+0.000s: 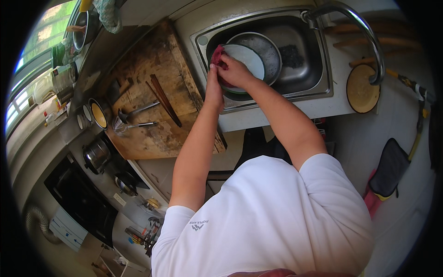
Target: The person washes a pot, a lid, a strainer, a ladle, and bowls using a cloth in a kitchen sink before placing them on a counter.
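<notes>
A white enamel dish with a dark green rim is tilted over the left part of the stainless steel sink. My left hand grips the near left side of its rim. Bunched in my right hand is a red cloth, pressed against the dish at the left rim. Both hands meet there, and my fingers partly hide the cloth and the rim. Behind the dish, a round metal basin with sudsy water sits in the sink.
A chrome faucet arches over the sink's right end. Left of the sink, a worn wooden board bears wooden chopsticks, a ladle, a whisk and a cleaver. A yellowish enamel dish leans at the right.
</notes>
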A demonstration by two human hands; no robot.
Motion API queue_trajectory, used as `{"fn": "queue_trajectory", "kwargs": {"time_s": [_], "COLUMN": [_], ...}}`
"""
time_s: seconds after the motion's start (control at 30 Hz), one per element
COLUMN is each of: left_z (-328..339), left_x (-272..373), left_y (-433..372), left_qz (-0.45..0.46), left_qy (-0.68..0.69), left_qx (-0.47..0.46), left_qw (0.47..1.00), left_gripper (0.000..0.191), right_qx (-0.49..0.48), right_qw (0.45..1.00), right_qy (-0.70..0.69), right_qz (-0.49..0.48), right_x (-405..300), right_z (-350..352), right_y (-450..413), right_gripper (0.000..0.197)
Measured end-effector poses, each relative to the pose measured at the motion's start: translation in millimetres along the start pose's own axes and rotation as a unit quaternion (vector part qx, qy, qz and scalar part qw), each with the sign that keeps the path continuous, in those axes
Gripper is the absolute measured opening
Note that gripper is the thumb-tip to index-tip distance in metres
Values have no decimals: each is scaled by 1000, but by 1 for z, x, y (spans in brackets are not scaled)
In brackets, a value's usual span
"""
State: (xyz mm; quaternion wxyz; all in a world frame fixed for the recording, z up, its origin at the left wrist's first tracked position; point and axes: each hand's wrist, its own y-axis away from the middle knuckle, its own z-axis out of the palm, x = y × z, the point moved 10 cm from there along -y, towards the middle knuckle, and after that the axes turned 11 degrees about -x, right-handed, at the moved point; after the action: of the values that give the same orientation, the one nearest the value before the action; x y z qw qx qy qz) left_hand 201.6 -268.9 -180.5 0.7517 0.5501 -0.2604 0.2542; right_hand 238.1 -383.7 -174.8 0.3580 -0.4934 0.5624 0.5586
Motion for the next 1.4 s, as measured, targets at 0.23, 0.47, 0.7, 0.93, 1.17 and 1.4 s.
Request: {"fn": "queue_trajectory", "kwargs": {"time_s": [0.23,0.47,0.7,0.93,1.17,1.4], "left_z": [-32,24,-35,1,-15,32], "left_x": [21,20,28,22,70,124], "left_y": [21,19,55,53,80,117], "left_qz": [81,30,123,79,66,375], "left_qy": [-67,-91,-156,-118,-274,-600], "left_qx": [74,10,138,98,117,128], "left_qw": [992,995,970,985,952,695], "left_gripper": [65,75,63,70,65,79], "right_qx": [-185,-39,-302,-120,-306,-197], "right_qw": [938,998,920,990,951,925], "right_qy": [291,32,251,-44,9,294], "right_qz": [-42,36,-22,64,39,-136], "right_x": [9,12,3,45,3,48], "right_z": [25,7,50,26,63,13], "right_y": [25,4,50,-5,42,17], "right_gripper": [28,41,31,35,34,38]}}
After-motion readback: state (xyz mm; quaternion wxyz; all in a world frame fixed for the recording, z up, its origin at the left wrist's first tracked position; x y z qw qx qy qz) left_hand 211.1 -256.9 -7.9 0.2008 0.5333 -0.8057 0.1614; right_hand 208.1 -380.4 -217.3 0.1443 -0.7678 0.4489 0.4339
